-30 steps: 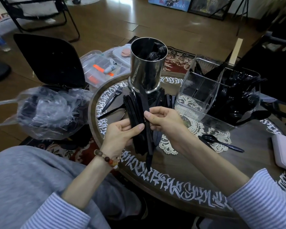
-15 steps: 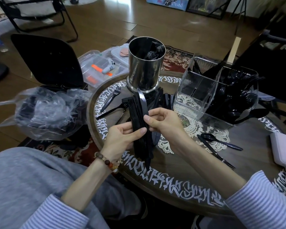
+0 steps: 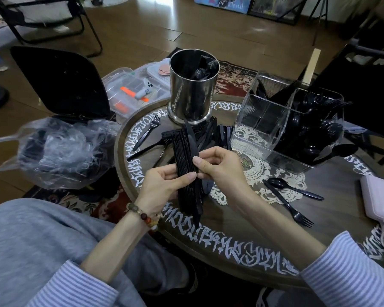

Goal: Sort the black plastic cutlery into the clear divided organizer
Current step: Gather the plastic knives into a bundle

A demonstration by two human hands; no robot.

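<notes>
At nine o'clock two loose forks (image 3: pixel 147 138) lie on the tabletop (image 3: pixel 242 220), easily forgotten. At centre the left hand (image 3: pixel 162 187) has its fingers clamped round a thick bundle of knives (image 3: pixel 187 173), while the right hand (image 3: pixel 217 167) pinches one knife against the stack. If the grip slackens, the smooth handles will likely fan out and spill. At two o'clock the clear organizer (image 3: pixel 273 127) already brims with spoons; a knife dropped carelessly could land in the wrong compartment.
</notes>
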